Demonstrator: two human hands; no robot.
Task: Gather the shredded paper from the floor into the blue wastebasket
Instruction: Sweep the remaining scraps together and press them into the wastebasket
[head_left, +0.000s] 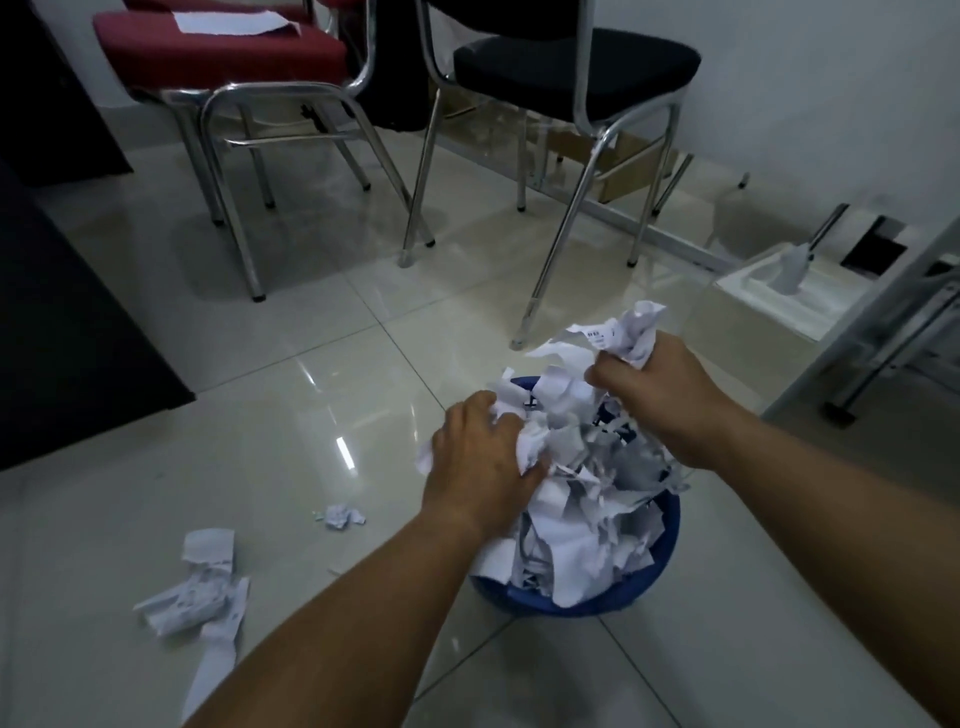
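The blue wastebasket (644, 587) stands on the tiled floor in front of me, heaped above its rim with torn white paper (576, 540). My left hand (480, 462) presses on the left side of the heap, fingers curled into the paper. My right hand (660, 395) is over the far side of the basket, shut on a crumpled wad of paper (631, 332). A loose pile of paper strips (200, 587) lies on the floor to the left. A small crumpled scrap (343, 515) lies between that pile and the basket.
A red-seated chair (218, 47) and a black-seated chair (571, 62) with chrome legs stand behind the basket. A dark cabinet (67, 322) runs along the left. A white box (779, 296) and metal frame legs (883, 343) are at the right.
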